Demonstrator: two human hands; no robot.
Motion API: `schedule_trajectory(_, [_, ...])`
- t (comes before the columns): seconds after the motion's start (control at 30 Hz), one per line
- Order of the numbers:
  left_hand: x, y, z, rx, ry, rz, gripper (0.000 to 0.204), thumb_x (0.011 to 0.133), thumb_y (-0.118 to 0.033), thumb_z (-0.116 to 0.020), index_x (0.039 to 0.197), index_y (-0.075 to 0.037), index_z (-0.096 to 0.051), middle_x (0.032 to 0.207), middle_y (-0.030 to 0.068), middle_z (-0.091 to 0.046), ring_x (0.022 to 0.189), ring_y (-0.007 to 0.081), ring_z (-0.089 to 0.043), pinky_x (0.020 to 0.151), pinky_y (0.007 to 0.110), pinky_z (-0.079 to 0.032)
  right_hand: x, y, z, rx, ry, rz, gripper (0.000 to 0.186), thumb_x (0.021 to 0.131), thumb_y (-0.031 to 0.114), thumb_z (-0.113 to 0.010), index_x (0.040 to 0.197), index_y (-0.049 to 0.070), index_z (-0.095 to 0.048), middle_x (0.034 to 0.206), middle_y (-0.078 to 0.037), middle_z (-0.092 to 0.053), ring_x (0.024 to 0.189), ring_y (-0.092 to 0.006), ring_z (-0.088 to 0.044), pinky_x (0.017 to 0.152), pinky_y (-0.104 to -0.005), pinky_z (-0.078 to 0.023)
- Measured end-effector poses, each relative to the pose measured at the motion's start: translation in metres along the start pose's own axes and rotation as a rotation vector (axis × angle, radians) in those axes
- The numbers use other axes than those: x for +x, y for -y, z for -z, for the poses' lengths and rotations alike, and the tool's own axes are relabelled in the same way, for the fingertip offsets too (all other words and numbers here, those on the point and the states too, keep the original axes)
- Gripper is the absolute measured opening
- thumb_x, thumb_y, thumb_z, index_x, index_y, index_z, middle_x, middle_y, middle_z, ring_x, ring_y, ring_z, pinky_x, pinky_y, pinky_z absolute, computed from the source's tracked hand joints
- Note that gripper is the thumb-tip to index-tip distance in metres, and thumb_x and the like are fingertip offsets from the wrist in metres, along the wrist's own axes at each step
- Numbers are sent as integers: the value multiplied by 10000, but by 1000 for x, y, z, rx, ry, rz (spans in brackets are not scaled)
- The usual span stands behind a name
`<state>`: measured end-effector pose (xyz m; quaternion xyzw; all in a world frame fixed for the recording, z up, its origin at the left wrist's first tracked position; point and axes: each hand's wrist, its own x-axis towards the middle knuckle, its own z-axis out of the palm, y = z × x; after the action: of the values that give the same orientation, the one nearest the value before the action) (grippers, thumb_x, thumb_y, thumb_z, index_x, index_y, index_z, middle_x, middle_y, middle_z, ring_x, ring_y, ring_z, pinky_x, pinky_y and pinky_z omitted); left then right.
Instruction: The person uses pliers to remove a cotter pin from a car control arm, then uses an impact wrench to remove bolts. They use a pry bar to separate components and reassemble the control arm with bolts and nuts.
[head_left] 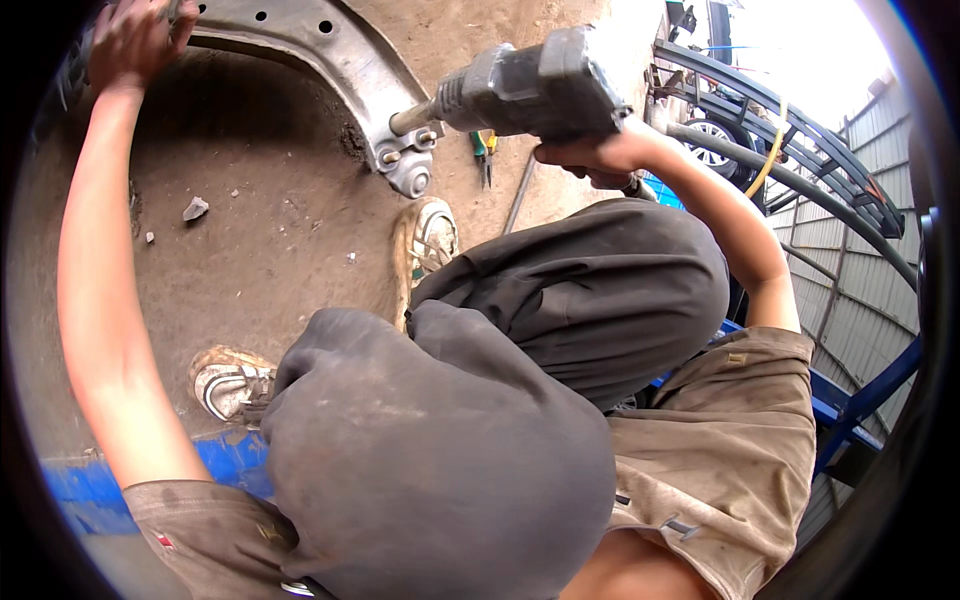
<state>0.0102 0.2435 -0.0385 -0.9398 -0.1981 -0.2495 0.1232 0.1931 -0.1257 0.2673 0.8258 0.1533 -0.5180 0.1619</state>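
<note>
A curved grey metal car control arm stretches across the top of the head view, with a ball joint at its near end. My left hand grips the arm's far left end, its fingertips partly cut off by the picture's rim. In my right hand is a black impact wrench, held by its handle. The wrench's long socket points left and meets the ball joint's mounting plate. Two brass-coloured studs stick out of that plate beside the socket.
Pliers with green and yellow handles and a thin metal rod lie on the dirt floor beyond my shoe. A stone sits at left. Metal frame rails and a car wheel stand at right.
</note>
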Motion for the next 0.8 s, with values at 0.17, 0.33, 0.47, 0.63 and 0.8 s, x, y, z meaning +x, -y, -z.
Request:
schedule_trajectory(0.17, [-4,1,-10,-9,-21,22,322,974,-394,-495,1101,-177,-695,1037,-32,-696,956,165,-666,787,336,-519,6,-4,-2,-16,-14,71,374,930,394,-691,750,83,-586,566,7,-487,431,-84,-436,377,-271,-329])
schedule_trajectory(0.33, [-7,10,-27,-69,-32,24,306,926,-373,-516,1077,-160,-676,1041,15,-684,977,210,-656,829,371,-512,15,-15,2,-71,-5,17,383,895,451,-704,855,75,-641,627,-4,-553,518,-106,-496,474,-296,-407])
schedule_trajectory(0.47, [-2,-14,-8,-226,-125,134,153,683,-232,-638,775,-111,-625,840,104,-621,936,289,-604,907,466,-446,18,-23,2,-91,-2,-48,421,875,479,-711,807,68,-648,623,-6,-574,516,-118,-510,486,-307,-433])
schedule_trajectory(0.63, [-1,-19,10,-147,-105,146,175,668,-251,-643,777,-115,-624,844,93,-623,944,287,-603,909,470,-445,22,-28,-1,0,-1,-27,445,877,469,-717,727,65,-605,585,-2,-537,433,-105,-454,407,-290,-381])
schedule_trajectory(0.8, [-3,-12,0,-136,-159,138,178,684,-268,-609,766,-110,-622,830,104,-620,920,293,-603,885,473,-446,20,-23,0,-1,-9,-49,441,879,462,-720,736,61,-602,597,1,-537,434,-98,-449,407,-284,-378])
